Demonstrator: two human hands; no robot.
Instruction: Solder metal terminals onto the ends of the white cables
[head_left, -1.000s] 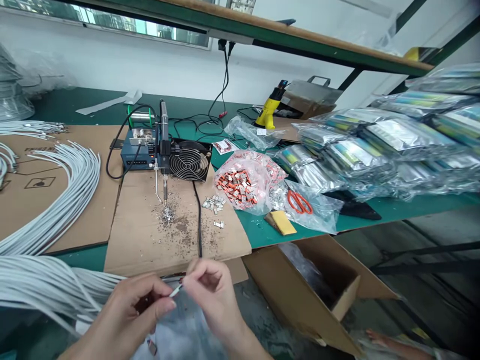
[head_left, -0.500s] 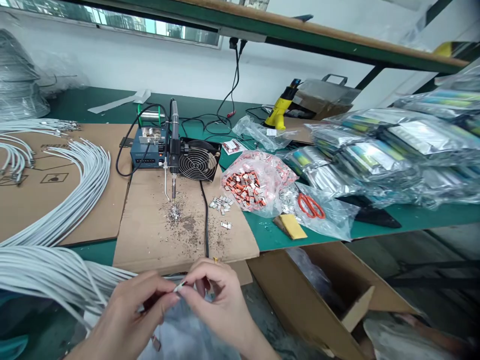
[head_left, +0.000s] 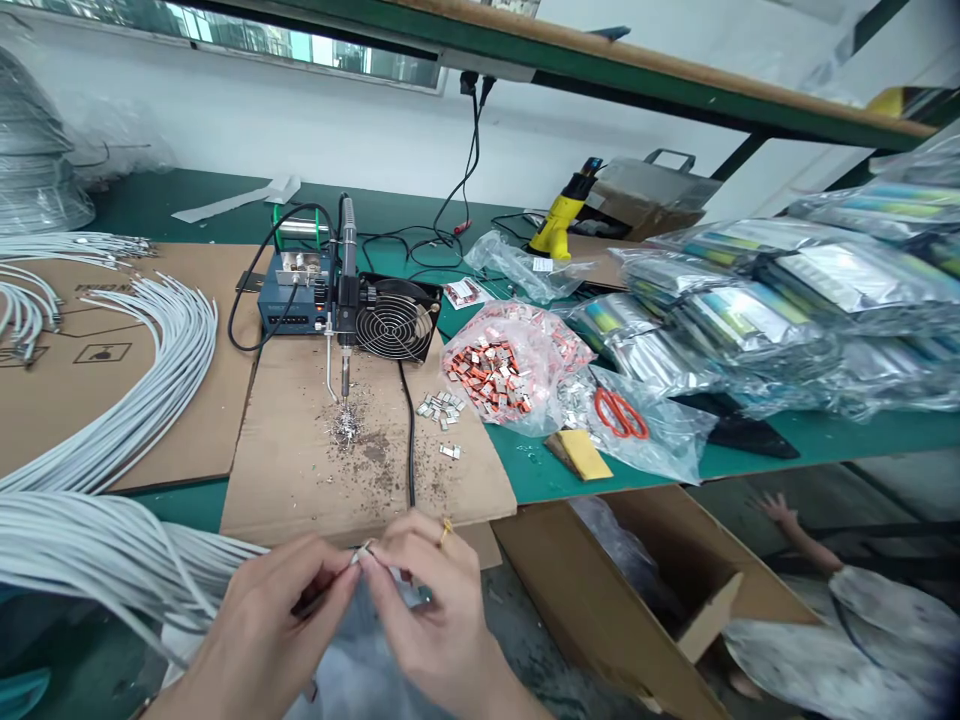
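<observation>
Pinching cable end [head_left: 363, 553] between both hands' grip

A soldering station [head_left: 294, 296] with a small fan [head_left: 396, 320] sits at the back of a cardboard sheet [head_left: 300, 480] flecked with solder scraps [head_left: 345, 428]; loose metal clips [head_left: 441, 406] lie beside an open bag of orange connectors [head_left: 495, 372]; orange-handled scissors [head_left: 621, 412] rest on clear plastic; foil packets [head_left: 780, 300] pile up at the right; a yellow heat gun [head_left: 559, 220] stands further back; an open cardboard box [head_left: 645, 590] sits below the bench edge.

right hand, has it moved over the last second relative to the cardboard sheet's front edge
Yes. The right hand has risen toward the front edge of the cardboard sheet, its fingertips now pinching close against the left hand.
</observation>
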